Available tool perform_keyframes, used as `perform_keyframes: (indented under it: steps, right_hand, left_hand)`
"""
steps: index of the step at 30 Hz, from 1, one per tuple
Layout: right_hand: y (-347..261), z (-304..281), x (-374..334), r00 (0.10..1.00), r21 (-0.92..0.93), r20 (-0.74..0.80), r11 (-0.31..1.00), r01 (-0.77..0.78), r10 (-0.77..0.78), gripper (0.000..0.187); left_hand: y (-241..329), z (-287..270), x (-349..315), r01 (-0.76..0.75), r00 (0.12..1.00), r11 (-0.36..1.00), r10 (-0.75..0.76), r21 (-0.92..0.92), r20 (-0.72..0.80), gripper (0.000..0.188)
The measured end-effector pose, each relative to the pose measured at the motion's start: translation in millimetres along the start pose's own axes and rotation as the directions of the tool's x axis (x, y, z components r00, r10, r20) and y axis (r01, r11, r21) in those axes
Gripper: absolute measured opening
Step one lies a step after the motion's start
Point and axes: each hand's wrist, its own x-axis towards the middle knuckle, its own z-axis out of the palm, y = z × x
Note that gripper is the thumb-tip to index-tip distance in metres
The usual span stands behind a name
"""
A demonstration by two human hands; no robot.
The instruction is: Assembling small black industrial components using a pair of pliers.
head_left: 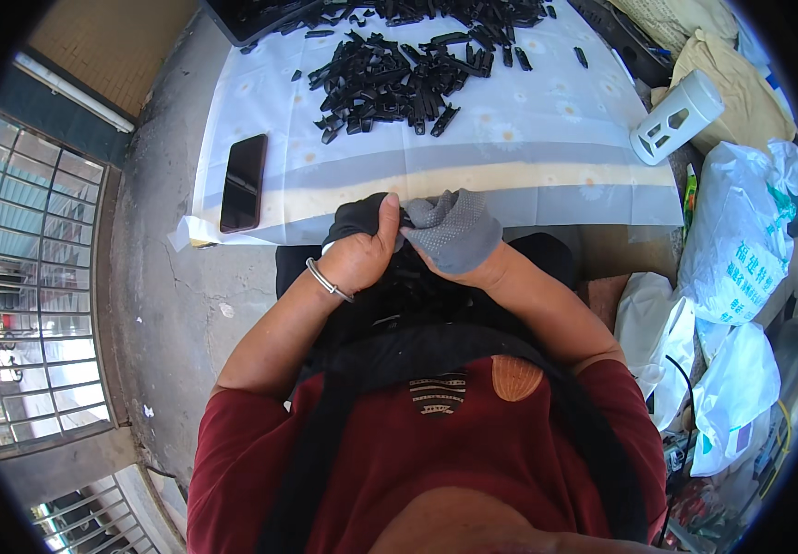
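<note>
My left hand [362, 258], with a silver bangle at the wrist, is closed, its thumb pointing up. Dark cloth [358, 216] lies over its fingers. Grey dotted fabric, like a work glove, covers the fingers of my right hand [454, 231], which is closed too. Both hands meet over my lap, just off the table's near edge. A bit of something dark shows between them, mostly hidden by the fingers and fabric. Below the hands, several black pieces [408, 277] seem to lie on the dark apron [399, 342].
On the table's flowered cloth [547, 120] lie a large heap of small black plastic parts [399, 83] and a phone [244, 183]. A white cylindrical holder [678, 118] lies tilted at the right. White plastic bags [736, 240] crowd the right side; a barred window [34, 277] is left.
</note>
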Motion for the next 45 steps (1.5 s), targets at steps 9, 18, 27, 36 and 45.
perform_keyframes:
  steps: [9,18,27,36,45]
  right_hand:
    - [70,-11,17,0.892,-0.262,0.295,0.927,-0.269,0.342,0.033]
    - [101,5,23,0.86,-0.32,0.394,0.926,-0.201,0.323,0.019]
    - [73,7,10,0.928,-0.195,0.175,0.936,-0.294,0.328,0.019]
    - [21,1,16,0.976,0.32,0.135,0.925,-0.205,0.169,0.028]
    - [-3,-9,8,0.984,-0.051,0.124,0.991,-0.125,0.13,0.024]
  left_hand:
    - [-69,-28,74,-0.12,0.951,0.816,0.258,0.566,-0.171,0.025]
    - [-92,6,84,-0.083,0.974,0.816,0.189,0.572,-0.128,0.021]
    - [-77,-5,57,-0.142,0.872,0.827,0.365,0.545,-0.326,0.016]
    - [-31,-10,22,0.207,0.977,0.966,-0.213,-0.155,-0.02,0.025]
    - [-27,13,-9,0.334,0.937,0.64,-0.305,-0.692,0.171,0.027]
